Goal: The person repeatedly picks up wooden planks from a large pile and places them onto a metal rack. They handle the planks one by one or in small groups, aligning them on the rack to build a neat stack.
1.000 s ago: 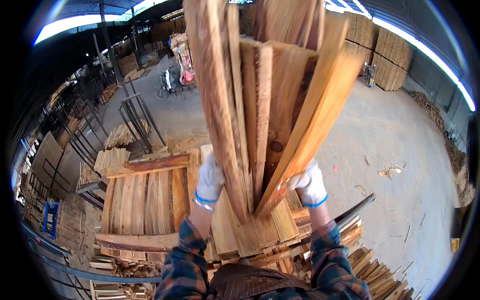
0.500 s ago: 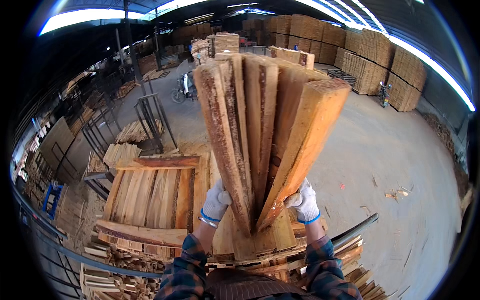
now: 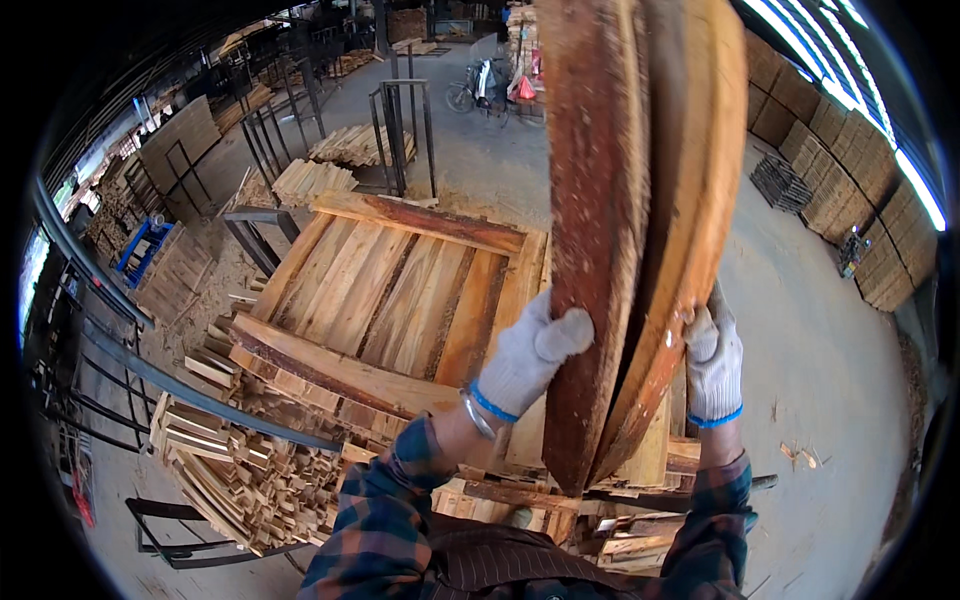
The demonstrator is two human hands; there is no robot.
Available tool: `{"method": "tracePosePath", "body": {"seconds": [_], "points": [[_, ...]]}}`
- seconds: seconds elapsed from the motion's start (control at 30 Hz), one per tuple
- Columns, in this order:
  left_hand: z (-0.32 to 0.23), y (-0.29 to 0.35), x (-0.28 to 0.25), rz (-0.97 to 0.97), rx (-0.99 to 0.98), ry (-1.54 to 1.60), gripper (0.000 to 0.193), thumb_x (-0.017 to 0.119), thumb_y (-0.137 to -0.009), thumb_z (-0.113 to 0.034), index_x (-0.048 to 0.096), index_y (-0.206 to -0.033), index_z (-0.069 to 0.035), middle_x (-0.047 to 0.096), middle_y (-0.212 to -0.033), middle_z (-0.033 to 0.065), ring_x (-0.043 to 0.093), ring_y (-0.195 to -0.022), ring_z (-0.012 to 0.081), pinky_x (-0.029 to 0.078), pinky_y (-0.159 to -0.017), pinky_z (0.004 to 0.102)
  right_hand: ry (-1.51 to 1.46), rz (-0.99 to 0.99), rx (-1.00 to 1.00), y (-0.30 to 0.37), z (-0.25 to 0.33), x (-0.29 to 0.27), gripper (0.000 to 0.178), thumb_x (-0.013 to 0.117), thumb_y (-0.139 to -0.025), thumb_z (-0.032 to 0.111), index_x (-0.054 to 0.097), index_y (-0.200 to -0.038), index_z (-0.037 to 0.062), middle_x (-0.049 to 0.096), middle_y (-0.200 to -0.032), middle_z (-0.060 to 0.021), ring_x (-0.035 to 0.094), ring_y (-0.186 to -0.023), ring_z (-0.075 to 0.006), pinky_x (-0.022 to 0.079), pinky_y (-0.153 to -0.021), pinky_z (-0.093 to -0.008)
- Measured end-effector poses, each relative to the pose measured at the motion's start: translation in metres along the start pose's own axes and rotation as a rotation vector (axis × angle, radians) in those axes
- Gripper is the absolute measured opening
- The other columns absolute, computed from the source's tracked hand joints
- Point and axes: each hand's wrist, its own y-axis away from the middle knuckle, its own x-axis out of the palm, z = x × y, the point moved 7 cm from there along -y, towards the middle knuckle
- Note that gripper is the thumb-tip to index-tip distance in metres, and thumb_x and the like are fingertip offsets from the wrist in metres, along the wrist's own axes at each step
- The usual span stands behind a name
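Note:
Upright in front of me stands a bundle of rough-sawn wooden boards [image 3: 600,220], gripped from both sides. Reddish-brown bark edges run along several of them. My left hand [image 3: 535,345], in a white knitted glove with a blue cuff, is closed on the bundle's left side, thumb on the dark outer board. On the opposite side my right hand [image 3: 715,365], gloved alike, is closed with its thumb against the right-hand board. The fingers behind the boards are hidden. Below lies a stack of planks [image 3: 405,290], its top planks bordered by crosswise boards.
Offcut wood [image 3: 250,470] is heaped at the lower left, beside a curved metal rail [image 3: 220,385]. Black metal racks [image 3: 400,140] stand beyond the plank stack. Tall lumber stacks [image 3: 835,180] line the right wall. A motorbike [image 3: 480,85] is parked at the back.
The board bundle has shifted right in view and turned, its fanned boards now closer together. Both hands moved right with it, still gripping. The view has tilted down and left.

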Motion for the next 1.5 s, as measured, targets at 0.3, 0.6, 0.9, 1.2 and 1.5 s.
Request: {"method": "tracePosePath", "body": {"seconds": [0.3,0.6,0.9,1.2,1.5], "points": [[0.084,-0.055,-0.236,-0.084,-0.295,0.105,0.079,0.047,-0.094,-0.068,0.057,-0.134,-0.001,0.066,-0.122,0.0132,0.062,-0.110,0.0207,0.048,-0.098,0.0330,0.094,0.600,0.192,-0.028,0.096,0.248,0.103,0.040,-0.084,0.084,0.052,-0.112,-0.0146,0.066,-0.102,-0.0323,0.067,-0.097,-0.0413,0.052,-0.087,-0.0450],[0.117,-0.038,-0.382,-0.344,-0.533,-0.963,0.089,0.043,-0.087,-0.078,0.054,-0.139,-0.007,0.061,-0.131,0.0229,0.060,-0.118,0.0389,0.044,-0.101,0.0415,0.022,0.533,0.280,0.001,0.077,0.323,0.089,0.054,-0.088,0.068,0.040,-0.147,0.0027,0.061,-0.125,-0.0296,0.058,-0.121,-0.0394,0.048,-0.099,-0.0480],[0.066,-0.049,-0.277,0.056,-0.077,-1.338,0.089,0.069,-0.078,-0.059,0.039,-0.149,-0.015,0.035,-0.151,0.0272,0.038,-0.133,0.0501,0.038,-0.107,0.0541,-1.069,0.530,0.829,0.061,0.038,0.367,0.061,0.077,-0.083,0.036,0.060,-0.124,-0.0044,0.067,-0.117,-0.0158,0.065,-0.106,-0.0222,0.051,-0.093,-0.0357],[0.054,-0.063,-0.204,-0.014,0.022,-1.145,0.092,0.079,-0.072,-0.042,0.039,-0.148,-0.009,0.040,-0.149,0.0247,0.048,-0.128,0.0428,0.042,-0.105,0.0495,-0.963,0.482,0.788,0.048,0.004,0.344,0.048,0.078,-0.084,0.029,0.064,-0.116,-0.0036,0.071,-0.106,-0.0128,0.070,-0.086,-0.0200,0.056,-0.078,-0.0330],[0.124,-0.056,-0.198,-0.088,-0.057,-1.355,0.094,0.070,-0.081,-0.059,0.032,-0.153,-0.014,0.039,-0.149,0.0250,0.042,-0.131,0.0466,0.040,-0.105,0.0533,-0.794,0.344,0.723,0.070,-0.109,0.090,0.057,0.079,-0.083,0.037,0.066,-0.118,-0.0058,0.070,-0.101,-0.0092,0.065,-0.092,-0.0159,0.051,-0.084,-0.0298]]}}
